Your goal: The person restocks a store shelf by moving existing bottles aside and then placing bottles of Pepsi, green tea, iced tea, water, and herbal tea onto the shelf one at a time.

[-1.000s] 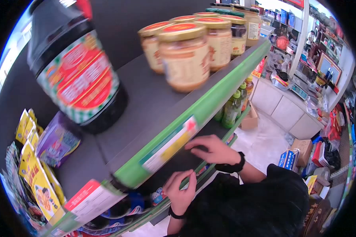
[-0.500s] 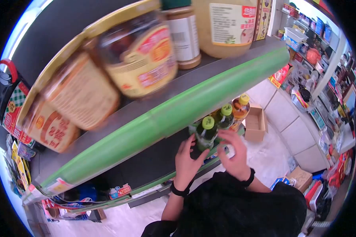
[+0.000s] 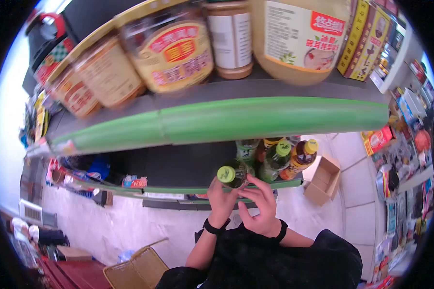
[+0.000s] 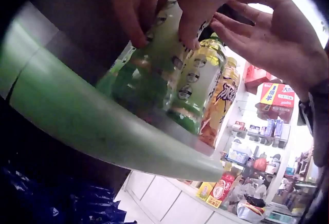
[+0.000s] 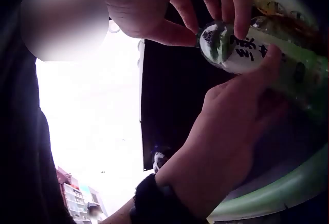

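My left hand (image 3: 221,201) grips a green-capped drink bottle (image 3: 237,177) at the front of the lower shelf. In the left wrist view its thumb and fingers straddle the bottle's (image 4: 149,80) pale label. Fingers loosely spread, my right hand (image 3: 261,208) is on the other side, its fingertips right at the bottle's upper part. The right wrist view has the left thumb lying along the label, with dark characters beside it. Behind and to the right stand another green-capped bottle (image 3: 276,161) and an orange drink bottle with a yellow cap (image 3: 301,161).
Above the hands runs the upper shelf's green front edge (image 3: 275,114), with a row of jars (image 3: 178,55) and boxes (image 3: 364,41) over it. An open carton (image 3: 323,180) sits on the floor to the right. A wicker chair (image 3: 136,270) stands low behind, at left.
Both hands have come to the green-capped bottle, and the left now grips it. That bottle stands apart, left of the others. The head view has turned and shifted along the shelf.
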`<state>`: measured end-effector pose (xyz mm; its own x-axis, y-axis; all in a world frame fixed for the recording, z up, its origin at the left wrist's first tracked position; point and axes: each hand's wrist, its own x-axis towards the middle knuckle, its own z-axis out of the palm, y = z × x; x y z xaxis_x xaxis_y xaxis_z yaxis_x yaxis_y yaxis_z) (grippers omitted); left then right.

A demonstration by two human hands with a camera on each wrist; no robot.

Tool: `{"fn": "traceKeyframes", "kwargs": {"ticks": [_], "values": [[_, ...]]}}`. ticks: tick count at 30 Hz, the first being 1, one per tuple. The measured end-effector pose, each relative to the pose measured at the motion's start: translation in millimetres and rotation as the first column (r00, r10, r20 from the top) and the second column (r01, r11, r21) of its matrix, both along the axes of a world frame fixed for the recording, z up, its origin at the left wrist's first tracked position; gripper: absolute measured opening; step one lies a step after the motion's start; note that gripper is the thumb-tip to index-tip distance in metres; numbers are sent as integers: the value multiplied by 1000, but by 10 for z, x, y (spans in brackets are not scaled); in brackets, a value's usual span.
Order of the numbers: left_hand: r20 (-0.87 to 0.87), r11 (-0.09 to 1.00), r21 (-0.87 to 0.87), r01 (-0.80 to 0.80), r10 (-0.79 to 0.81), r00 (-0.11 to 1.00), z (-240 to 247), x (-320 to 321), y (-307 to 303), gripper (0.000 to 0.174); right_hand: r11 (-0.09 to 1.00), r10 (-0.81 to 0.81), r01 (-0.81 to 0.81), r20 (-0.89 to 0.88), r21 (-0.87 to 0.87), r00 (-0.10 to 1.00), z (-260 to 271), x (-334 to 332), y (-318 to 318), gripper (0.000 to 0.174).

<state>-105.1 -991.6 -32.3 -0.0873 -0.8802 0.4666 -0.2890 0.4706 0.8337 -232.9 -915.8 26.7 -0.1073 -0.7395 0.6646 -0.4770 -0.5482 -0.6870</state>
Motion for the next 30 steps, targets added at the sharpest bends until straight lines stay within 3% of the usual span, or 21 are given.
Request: {"fn": "traceKeyframes", "kwargs": {"ticks": [3,4,8,10,12,14,17,19,22,28,30], "values": [[-59,989,98,-111,117,991,159,197,236,35,991,120,-119,15,-53,993,20,116,55,33],[-33,990,52,-130,132,991,254,316,323,35,982,152,-151,-4,-109,988,141,149,51,37],[-33,964,69,-258,260,965,376,784,797,39,959,279,-282,157,2,948,162,484,45,52],[-61,927,197,-319,336,940,353,1053,1201,40,851,445,-473,163,230,880,216,677,99,55],[-36,859,286,-424,452,891,182,1384,1702,44,651,660,-657,143,379,737,100,948,132,64],[-31,789,326,-520,559,829,88,1667,2303,45,383,840,-762,146,523,523,-1,1288,312,68],[-13,640,387,-664,724,690,-50,1946,3359,45,5,976,-743,159,669,149,-296,1857,759,75],[4,523,446,-727,811,585,-106,2046,4065,45,-164,978,-651,207,741,-10,-406,2259,1204,75],[31,338,512,-790,912,409,-194,2057,4986,45,-352,935,-518,266,780,-236,-487,2724,1929,76],[1,11,509,-861,1000,13,-326,1830,6178,49,-522,764,-338,253,783,-594,-735,3426,3150,71],[5,-109,474,-874,993,-121,-343,1734,6406,50,-529,701,-300,210,794,-681,-774,3629,3455,68]]}}
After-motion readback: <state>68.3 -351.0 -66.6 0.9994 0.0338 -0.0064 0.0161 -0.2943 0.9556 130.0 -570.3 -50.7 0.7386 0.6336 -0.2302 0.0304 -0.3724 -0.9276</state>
